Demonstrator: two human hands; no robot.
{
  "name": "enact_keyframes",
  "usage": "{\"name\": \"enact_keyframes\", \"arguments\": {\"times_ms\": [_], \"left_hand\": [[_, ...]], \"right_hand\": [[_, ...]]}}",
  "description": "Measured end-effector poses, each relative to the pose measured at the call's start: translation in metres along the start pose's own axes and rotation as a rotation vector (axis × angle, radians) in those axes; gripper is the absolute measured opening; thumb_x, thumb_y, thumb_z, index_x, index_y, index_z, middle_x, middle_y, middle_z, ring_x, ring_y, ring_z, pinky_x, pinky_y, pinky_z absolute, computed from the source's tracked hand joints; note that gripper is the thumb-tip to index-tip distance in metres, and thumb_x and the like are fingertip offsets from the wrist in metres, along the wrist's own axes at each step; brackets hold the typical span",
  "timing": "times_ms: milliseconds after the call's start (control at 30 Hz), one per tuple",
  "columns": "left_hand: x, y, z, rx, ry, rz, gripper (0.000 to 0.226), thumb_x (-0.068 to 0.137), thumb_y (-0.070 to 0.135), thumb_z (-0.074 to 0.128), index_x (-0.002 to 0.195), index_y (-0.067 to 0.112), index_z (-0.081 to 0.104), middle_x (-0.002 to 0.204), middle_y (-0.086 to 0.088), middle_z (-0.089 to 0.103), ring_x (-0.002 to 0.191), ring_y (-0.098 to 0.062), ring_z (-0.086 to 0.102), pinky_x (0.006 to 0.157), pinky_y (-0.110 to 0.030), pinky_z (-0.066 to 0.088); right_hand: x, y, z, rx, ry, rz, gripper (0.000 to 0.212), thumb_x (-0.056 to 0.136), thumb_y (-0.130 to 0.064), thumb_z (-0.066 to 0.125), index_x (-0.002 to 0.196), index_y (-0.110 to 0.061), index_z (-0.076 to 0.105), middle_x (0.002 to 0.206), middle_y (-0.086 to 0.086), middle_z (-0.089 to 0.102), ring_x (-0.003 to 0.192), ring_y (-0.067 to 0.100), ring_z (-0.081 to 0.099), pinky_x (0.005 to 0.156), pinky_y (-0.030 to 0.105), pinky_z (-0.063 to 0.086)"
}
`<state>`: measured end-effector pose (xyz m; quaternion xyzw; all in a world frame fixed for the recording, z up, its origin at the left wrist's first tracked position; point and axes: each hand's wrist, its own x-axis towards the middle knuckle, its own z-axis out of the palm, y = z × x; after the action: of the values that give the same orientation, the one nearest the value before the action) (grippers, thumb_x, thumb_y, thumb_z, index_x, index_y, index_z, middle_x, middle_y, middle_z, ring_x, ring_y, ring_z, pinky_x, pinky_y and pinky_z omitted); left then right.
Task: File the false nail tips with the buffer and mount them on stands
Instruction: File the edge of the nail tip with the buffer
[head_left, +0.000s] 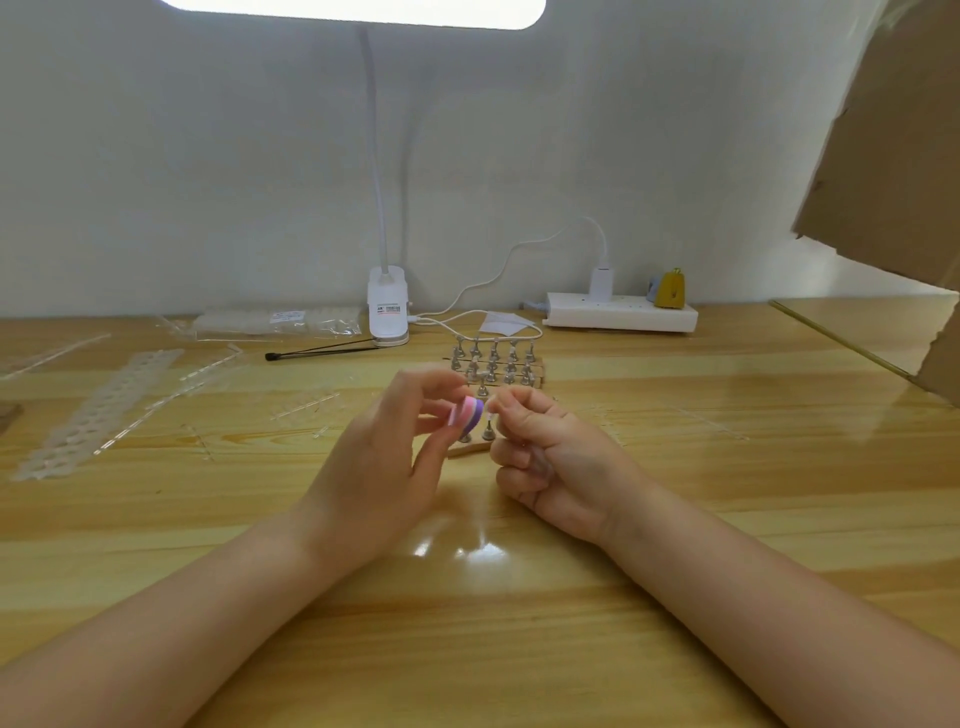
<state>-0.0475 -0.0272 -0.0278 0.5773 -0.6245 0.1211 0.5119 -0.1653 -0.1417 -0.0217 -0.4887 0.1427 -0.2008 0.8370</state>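
Observation:
My left hand (384, 457) pinches a small pink and purple buffer block (467, 415) between thumb and fingertips. My right hand (550, 457) pinches a tiny clear false nail tip (489, 410) against the buffer's purple end. Both hands hover just above the wooden table. Behind them stand several metal nail stands (493, 361) in rows on wooden bases; some carry clear tips. Two more stands (488, 431) sit just under my fingers, partly hidden.
Clear plastic nail-tip strips (98, 410) and sprues lie at the left. A clip lamp base (387, 306), a black brush (322, 352), a bag of tips (280, 321) and a white power strip (621, 312) line the back. Cardboard (893, 140) hangs at the right.

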Motion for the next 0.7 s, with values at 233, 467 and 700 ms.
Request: {"name": "enact_keyframes", "arguments": {"times_ms": [233, 467, 700], "left_hand": [[-0.0001, -0.0007, 0.0007, -0.034, -0.026, -0.005, 0.025, 0.094, 0.022, 0.060, 0.116, 0.024, 0.048, 0.103, 0.014, 0.062, 0.097, -0.001, 0.064, 0.080, -0.021, 0.055], [0.0010, -0.0001, 0.0015, -0.076, 0.026, 0.029, 0.034, 0.093, 0.020, 0.061, 0.122, 0.024, 0.044, 0.110, 0.017, 0.057, 0.101, -0.001, 0.062, 0.083, -0.016, 0.052], [0.0037, -0.0017, -0.0017, -0.087, 0.051, 0.067, 0.043, 0.093, 0.016, 0.061, 0.129, 0.022, 0.039, 0.109, 0.007, 0.060, 0.103, -0.006, 0.063, 0.086, -0.019, 0.052]], "right_hand": [[0.0007, 0.0009, 0.0003, 0.025, 0.021, -0.005, 0.008, 0.079, -0.020, 0.060, 0.083, -0.015, 0.058, 0.054, -0.007, 0.044, 0.043, 0.004, 0.034, 0.037, 0.014, 0.020], [0.0004, 0.0014, 0.0003, -0.001, 0.003, -0.010, 0.010, 0.079, -0.021, 0.060, 0.086, -0.014, 0.058, 0.053, -0.008, 0.047, 0.044, 0.004, 0.034, 0.036, 0.014, 0.021], [0.0000, 0.0015, -0.0006, 0.012, 0.003, -0.015, 0.010, 0.079, -0.020, 0.061, 0.085, -0.013, 0.060, 0.055, -0.006, 0.042, 0.044, 0.005, 0.034, 0.037, 0.014, 0.021]]}}
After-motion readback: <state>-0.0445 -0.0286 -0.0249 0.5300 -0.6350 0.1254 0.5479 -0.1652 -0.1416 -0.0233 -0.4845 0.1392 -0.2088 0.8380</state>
